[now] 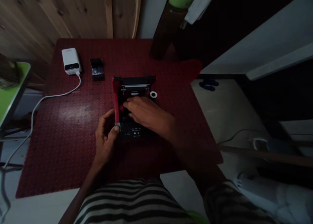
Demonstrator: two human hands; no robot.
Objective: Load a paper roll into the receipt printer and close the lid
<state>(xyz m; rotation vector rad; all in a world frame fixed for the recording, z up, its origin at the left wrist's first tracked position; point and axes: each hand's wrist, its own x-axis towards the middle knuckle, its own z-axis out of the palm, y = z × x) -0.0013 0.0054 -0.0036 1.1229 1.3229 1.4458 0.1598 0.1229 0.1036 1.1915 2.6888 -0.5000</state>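
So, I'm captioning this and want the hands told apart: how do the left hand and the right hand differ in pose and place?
The left hand is outside the red and black device, at its front left corner, while the right hand reaches into its open body. The left hand shows its thumb side, thumb and fingers apart; the right hand shows its back. Both are bare.

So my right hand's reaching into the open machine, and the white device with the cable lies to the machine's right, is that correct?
Not quite: the head view shows the white device left of the machine. Your right hand is reaching into the machine.
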